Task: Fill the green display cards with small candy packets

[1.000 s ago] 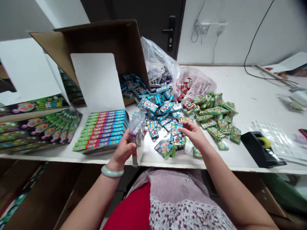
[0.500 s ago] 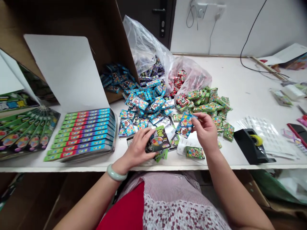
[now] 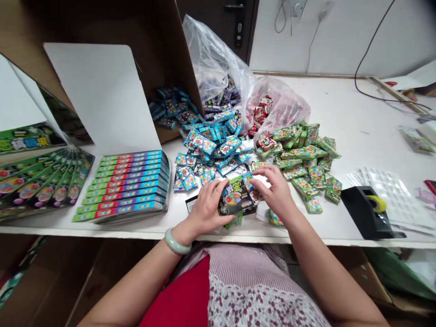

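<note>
Our left grip (image 3: 207,206) clasps a dark packet (image 3: 235,200); our right grip (image 3: 276,190) curls at its top, hold unclear. Beyond the packet, small packs (image 3: 306,159) lie heaped and loose on the bench (image 3: 357,131).

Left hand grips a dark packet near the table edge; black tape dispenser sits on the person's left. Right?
No. The head view shows the black tape dispenser on the person's right. The left hand does grip the dark packet near the table edge.
</note>
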`<act>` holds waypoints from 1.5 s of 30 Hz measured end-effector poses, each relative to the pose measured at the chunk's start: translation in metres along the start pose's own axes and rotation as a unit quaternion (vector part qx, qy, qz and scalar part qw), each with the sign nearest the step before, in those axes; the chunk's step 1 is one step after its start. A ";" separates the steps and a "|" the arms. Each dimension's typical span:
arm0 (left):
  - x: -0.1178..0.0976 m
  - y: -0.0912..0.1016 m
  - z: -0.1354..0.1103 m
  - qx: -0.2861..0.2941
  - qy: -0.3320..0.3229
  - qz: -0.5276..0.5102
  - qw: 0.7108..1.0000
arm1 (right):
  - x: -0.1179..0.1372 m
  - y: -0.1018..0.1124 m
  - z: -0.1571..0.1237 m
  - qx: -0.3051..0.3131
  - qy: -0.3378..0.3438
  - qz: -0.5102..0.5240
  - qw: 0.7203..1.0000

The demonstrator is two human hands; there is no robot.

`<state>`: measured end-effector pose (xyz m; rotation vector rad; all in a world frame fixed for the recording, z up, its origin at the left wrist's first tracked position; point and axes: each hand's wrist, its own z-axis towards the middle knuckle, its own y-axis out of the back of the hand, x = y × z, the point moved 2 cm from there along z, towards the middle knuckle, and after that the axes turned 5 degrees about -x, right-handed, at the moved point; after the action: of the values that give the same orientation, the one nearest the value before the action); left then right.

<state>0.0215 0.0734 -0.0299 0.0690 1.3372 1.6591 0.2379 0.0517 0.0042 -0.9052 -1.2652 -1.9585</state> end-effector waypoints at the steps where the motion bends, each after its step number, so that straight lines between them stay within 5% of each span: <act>1: -0.001 0.000 0.001 -0.013 0.017 0.003 1.000 | 0.003 -0.002 -0.003 0.017 0.017 -0.005 1.000; 4: -0.008 0.001 0.006 -0.055 0.060 -0.018 0.997 | 0.010 -0.005 -0.008 0.102 -0.001 0.026 0.994; 7: -0.014 0.004 0.015 -0.068 0.097 -0.127 0.985 | 0.015 -0.002 -0.002 0.119 -0.048 0.054 0.990; 9: -0.015 0.005 0.017 -0.049 0.138 -0.256 0.956 | 0.017 0.003 0.004 0.115 -0.063 0.063 0.989; 14: -0.012 -0.007 -0.002 -0.026 0.244 -0.500 0.831 | 0.015 0.007 0.002 0.134 -0.049 0.052 0.988; 21: -0.015 -0.006 -0.031 0.011 0.247 -0.562 0.790 | 0.021 -0.001 -0.019 0.241 -0.008 0.023 0.970; 25: -0.015 0.005 -0.028 0.047 0.230 -0.560 0.794 | 0.028 -0.002 -0.024 0.250 0.005 0.018 0.968; 30: -0.012 0.014 -0.024 0.076 0.201 -0.508 0.834 | 0.025 -0.009 -0.036 0.206 0.016 0.033 0.978; 40: -0.011 0.025 -0.034 0.118 0.173 -0.413 0.886 | 0.030 -0.013 -0.050 0.259 -0.005 0.029 0.965; 45: -0.012 0.023 -0.034 0.086 0.149 -0.425 0.889 | 0.023 -0.019 -0.059 0.117 -0.030 0.079 0.990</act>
<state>-0.0062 0.0422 -0.0203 -0.6118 1.4408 0.8152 0.1980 -0.0003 -0.0046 -0.9220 -1.3799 -1.6328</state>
